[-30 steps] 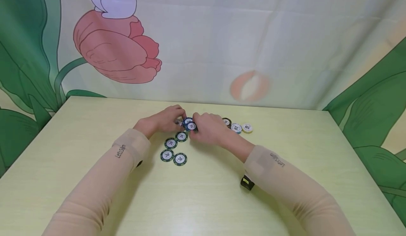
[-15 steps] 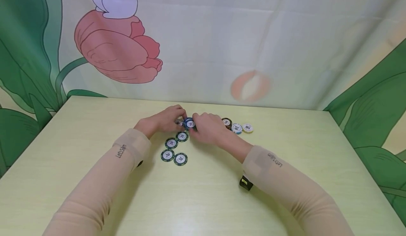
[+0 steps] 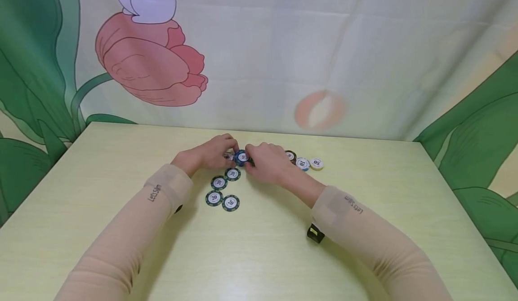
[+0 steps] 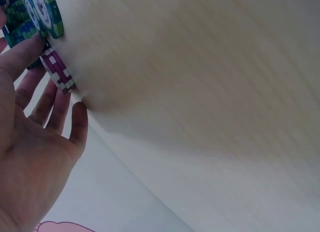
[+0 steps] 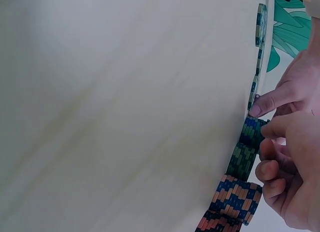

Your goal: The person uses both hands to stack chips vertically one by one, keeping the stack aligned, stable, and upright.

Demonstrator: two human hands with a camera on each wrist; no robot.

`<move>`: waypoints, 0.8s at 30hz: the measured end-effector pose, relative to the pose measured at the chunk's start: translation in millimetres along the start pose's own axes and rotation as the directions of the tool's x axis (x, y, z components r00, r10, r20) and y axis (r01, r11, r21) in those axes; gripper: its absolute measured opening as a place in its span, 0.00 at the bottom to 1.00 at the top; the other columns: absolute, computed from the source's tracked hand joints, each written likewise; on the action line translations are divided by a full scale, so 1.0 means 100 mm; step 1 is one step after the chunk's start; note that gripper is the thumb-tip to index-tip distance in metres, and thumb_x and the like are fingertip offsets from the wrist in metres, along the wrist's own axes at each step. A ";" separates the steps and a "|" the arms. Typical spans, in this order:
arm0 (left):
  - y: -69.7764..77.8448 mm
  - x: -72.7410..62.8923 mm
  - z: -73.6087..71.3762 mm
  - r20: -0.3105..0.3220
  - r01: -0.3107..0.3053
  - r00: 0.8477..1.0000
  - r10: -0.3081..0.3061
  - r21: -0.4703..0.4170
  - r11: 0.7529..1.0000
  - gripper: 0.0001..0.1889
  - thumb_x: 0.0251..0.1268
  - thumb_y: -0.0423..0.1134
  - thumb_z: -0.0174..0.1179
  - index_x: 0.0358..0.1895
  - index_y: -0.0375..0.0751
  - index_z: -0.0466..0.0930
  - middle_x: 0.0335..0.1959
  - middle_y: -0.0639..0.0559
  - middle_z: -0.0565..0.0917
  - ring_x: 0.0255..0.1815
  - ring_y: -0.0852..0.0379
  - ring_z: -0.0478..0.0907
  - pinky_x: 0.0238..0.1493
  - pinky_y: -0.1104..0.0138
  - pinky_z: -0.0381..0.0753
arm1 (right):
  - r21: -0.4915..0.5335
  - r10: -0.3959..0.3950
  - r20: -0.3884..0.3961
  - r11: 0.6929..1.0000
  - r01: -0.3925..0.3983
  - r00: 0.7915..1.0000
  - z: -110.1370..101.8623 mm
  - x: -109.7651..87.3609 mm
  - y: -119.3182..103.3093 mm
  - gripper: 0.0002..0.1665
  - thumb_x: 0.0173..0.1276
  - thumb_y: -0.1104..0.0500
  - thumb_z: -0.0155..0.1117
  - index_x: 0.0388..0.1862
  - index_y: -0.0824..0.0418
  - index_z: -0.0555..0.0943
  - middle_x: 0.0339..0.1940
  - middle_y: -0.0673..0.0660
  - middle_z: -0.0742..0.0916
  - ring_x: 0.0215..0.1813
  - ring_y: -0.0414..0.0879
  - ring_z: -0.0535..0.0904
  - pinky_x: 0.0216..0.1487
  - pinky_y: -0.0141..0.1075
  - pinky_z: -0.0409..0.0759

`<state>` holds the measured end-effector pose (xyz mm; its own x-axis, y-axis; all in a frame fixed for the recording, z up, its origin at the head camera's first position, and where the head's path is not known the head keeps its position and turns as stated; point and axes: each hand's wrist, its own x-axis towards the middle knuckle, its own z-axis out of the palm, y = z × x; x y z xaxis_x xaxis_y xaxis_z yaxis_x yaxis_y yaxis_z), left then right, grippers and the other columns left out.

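- We see the left hand (image 3: 210,152) come in from 9 o'clock, its thumb and index finger bent round the blue chip stack (image 3: 242,158); the remaining fingers spread loosely.
- We see the right hand (image 3: 265,162) at 3 o'clock of that stack, thumb and index finger grasping its edge, the other fingers curled in toward the palm.
- We find the blue chip stack upright on the table (image 3: 259,256), between the two hands, a little toward 11 o'clock of the head view's middle.
- We see a purple chip stack (image 4: 57,69) just below the left thumb in the left wrist view; from above, the hand covers much of what lies there.
- We see four green "20" chips (image 3: 219,183) lying flat in a crooked line, toward 7 o'clock of the blue stack.
- The right hand hides most of a green chip stack (image 5: 241,161), which the right wrist view shows beside the blue one, followed by a tan-and-blue stack (image 5: 236,198) and a red-and-black stack (image 5: 218,224), cut off by the frame.
- Toward 3 o'clock, past the right hand, we see a light-blue "10" chip (image 3: 302,164) and a yellow "50" chip (image 3: 316,163).
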<state>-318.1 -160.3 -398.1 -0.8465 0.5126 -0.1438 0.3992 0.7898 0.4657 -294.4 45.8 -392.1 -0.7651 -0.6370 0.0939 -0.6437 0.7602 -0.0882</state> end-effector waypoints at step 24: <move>-0.01 0.01 0.02 -0.003 0.001 1.000 -0.001 0.007 1.000 0.16 0.70 0.37 0.66 0.57 0.38 0.78 0.62 0.42 0.73 0.61 0.44 0.68 0.69 0.51 0.67 | -0.025 0.023 -0.034 0.999 -0.024 0.999 0.05 0.03 -0.02 0.06 0.77 0.55 0.64 0.43 0.56 0.81 0.27 0.52 0.83 0.27 0.47 0.78 0.24 0.39 0.76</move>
<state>-318.3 -160.1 -399.9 -0.8476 0.5113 -0.1418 0.4012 0.7925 0.4593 -295.2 41.7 -396.1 -0.7789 -0.6146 0.1251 -0.6246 0.7782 -0.0652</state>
